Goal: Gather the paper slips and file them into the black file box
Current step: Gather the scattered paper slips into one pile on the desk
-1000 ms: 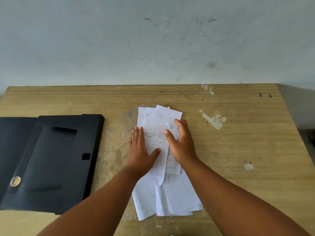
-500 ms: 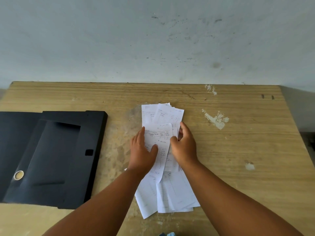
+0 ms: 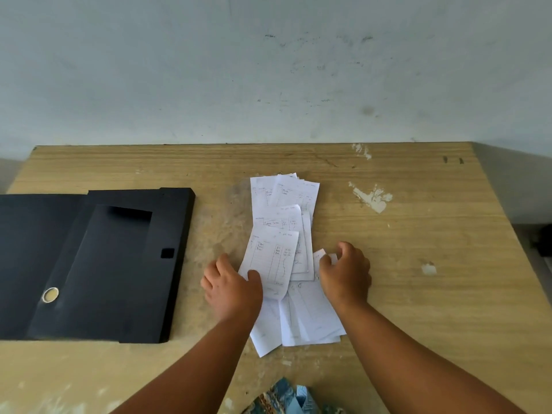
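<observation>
Several white paper slips (image 3: 283,216) with handwritten tables lie in a loose overlapping row down the middle of the wooden table (image 3: 418,264). My left hand (image 3: 231,289) rests at the row's left side, its thumb pressing on the lower edge of one slip (image 3: 270,259). My right hand (image 3: 346,273) is curled at the right side, fingers pinching the edge of a small slip (image 3: 321,256). The black file box (image 3: 98,264) lies open and flat at the left, apart from both hands.
A pale, scuffed wall (image 3: 268,70) stands right behind the table's far edge. White paint chips (image 3: 372,198) mark the tabletop at the right. Patterned blue cloth (image 3: 292,397) shows at the bottom edge. The table's right edge drops off near a dark object (image 3: 542,240).
Both hands have slid back toward me along the pile, uncovering the upper slips. My right hand has curled and lifted a small slip's edge; my left thumb now presses a lower slip.
</observation>
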{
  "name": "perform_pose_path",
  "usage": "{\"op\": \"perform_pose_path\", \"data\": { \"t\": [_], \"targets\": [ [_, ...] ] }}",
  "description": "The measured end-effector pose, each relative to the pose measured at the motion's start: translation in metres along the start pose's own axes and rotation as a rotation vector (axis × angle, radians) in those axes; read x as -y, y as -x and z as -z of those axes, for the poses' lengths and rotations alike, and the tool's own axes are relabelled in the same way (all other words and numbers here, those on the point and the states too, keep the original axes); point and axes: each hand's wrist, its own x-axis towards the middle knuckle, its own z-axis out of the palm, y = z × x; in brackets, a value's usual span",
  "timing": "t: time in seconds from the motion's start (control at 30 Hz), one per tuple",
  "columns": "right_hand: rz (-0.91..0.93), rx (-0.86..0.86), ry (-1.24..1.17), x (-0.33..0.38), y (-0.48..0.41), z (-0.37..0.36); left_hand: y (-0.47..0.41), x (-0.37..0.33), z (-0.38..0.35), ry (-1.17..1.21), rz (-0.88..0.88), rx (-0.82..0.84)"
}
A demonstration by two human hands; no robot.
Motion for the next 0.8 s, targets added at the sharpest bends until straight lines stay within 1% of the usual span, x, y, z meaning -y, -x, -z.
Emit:
{"op": "perform_pose_path", "data": {
  "t": [0.07, 0.13, 0.23, 0.33, 0.4, 0.5, 0.57, 0.63, 0.7, 0.8],
  "targets": [
    [-0.021, 0.004, 0.022, -0.004, 0.010, -0.001, 0.009, 0.000, 0.001, 0.010, 0.079, 0.017],
    [-0.034, 0.002, 0.017, -0.006, 0.022, -0.001, 0.019, 0.002, 0.003, 0.049, 0.098, 0.052],
    [-0.032, 0.026, -0.022, -0.009, 0.037, -0.004, 0.026, 0.007, 0.004, 0.133, 0.063, 0.116],
    [-0.023, 0.061, -0.125, -0.007, 0.050, -0.010, 0.030, 0.009, 0.006, 0.247, 0.027, 0.197],
    [-0.017, 0.090, -0.202, -0.002, 0.058, -0.011, 0.033, 0.007, 0.008, 0.315, -0.030, 0.254],
    [-0.012, 0.138, -0.303, 0.003, 0.068, -0.014, 0.035, 0.009, 0.011, 0.362, -0.082, 0.268],
    [-0.023, 0.095, -0.316, 0.004, 0.072, -0.014, 0.034, 0.013, 0.014, 0.363, -0.083, 0.255],
    [-0.061, 0.041, -0.255, 0.005, 0.074, -0.014, 0.033, 0.019, 0.015, 0.342, -0.104, 0.263],
    [-0.067, 0.053, -0.259, 0.007, 0.077, -0.017, 0.033, 0.023, 0.018, 0.221, -0.184, 0.310],
    [-0.045, 0.124, -0.321, 0.012, 0.082, -0.024, 0.031, 0.030, 0.017, 0.020, -0.337, 0.403]
  ]
}}
